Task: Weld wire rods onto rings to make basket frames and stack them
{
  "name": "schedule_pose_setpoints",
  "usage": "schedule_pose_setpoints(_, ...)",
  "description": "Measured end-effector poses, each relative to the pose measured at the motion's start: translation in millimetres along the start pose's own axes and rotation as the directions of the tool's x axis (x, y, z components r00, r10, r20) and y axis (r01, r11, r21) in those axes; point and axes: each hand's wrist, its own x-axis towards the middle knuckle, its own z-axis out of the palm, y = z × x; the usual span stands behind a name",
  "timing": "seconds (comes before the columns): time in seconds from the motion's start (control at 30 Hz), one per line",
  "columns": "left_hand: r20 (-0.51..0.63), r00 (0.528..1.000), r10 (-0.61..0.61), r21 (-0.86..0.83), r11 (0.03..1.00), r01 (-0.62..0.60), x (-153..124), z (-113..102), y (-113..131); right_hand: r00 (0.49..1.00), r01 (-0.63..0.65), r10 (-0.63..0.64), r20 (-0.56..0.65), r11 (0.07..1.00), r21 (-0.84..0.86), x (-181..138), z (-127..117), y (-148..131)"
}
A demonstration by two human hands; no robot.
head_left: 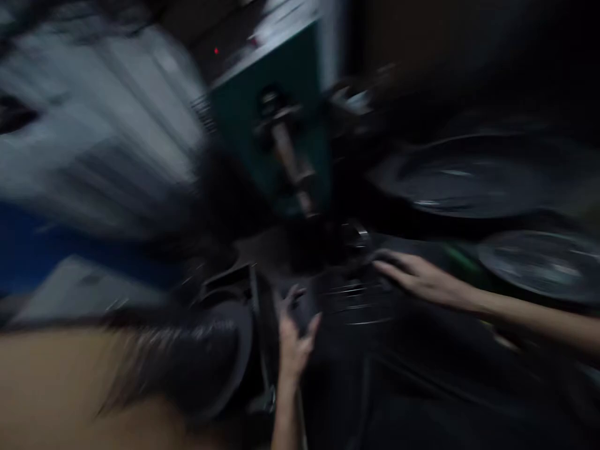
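The whole view is smeared by motion and dark. My left hand [294, 340] reaches up from the bottom centre with its fingers stretched and thumb apart, touching the edge of a dark block. My right hand [415, 279] comes in from the right and lies flat, fingers extended, on a dark round ribbed metal part [357, 301] that sits between the two hands. Just behind them stands a green machine [281, 119] with a metal spindle [291, 159] pointing down toward the part. I see nothing gripped in either hand.
Two large dark round discs lie at the right, one behind [482, 178] and one nearer [544, 262]. A dark curved housing [210, 350] is at the lower left over a tan surface [51, 387]. Grey sheeting [94, 137] fills the upper left.
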Motion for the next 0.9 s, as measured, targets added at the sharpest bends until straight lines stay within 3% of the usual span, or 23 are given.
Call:
schedule_pose_setpoints(0.07, 0.180, 0.973, 0.142, -0.001, 0.990, -0.144, 18, 25, -4, 0.999, -0.020, 0.021, -0.043, 1.000, 0.022, -23, -11, 14)
schedule_pose_setpoints(0.13, 0.353, 0.901, 0.254, 0.033, 0.959, -0.283, 19, 46, -1, 0.989, -0.057, 0.057, -0.138, 0.998, -0.001, -39, -15, 24)
schedule_pose_setpoints(0.2, 0.497, 0.818, 0.290, 0.059, 0.929, -0.365, 17, 64, 6, 0.975, -0.102, 0.096, -0.202, 0.995, -0.019, -43, -19, 32)
schedule_pose_setpoints(0.37, 0.603, 0.743, 0.292, 0.059, 0.912, -0.406, 29, 95, 2, 0.977, -0.052, 0.069, -0.201, 0.994, 0.092, -7, -12, 28)
schedule_pose_setpoints(0.43, 0.603, 0.729, 0.324, 0.013, 0.910, -0.415, 31, 102, -8, 0.973, -0.105, 0.138, -0.186, 0.979, 0.175, 7, -3, 23)
schedule_pose_setpoints(0.57, 0.457, 0.807, 0.373, -0.140, 0.927, -0.349, 44, 111, -21, 0.945, -0.256, 0.309, -0.109, 0.904, 0.343, 27, 5, 17)
schedule_pose_setpoints(0.73, 0.399, 0.806, 0.437, -0.212, 0.899, -0.382, 96, 111, -4, 0.911, -0.306, 0.403, -0.090, 0.805, 0.507, 63, -7, 10)
schedule_pose_setpoints(0.9, 0.337, 0.802, 0.492, -0.180, 0.870, -0.458, 129, 113, 13, 0.926, -0.254, 0.372, -0.071, 0.748, 0.613, 101, -23, 8)
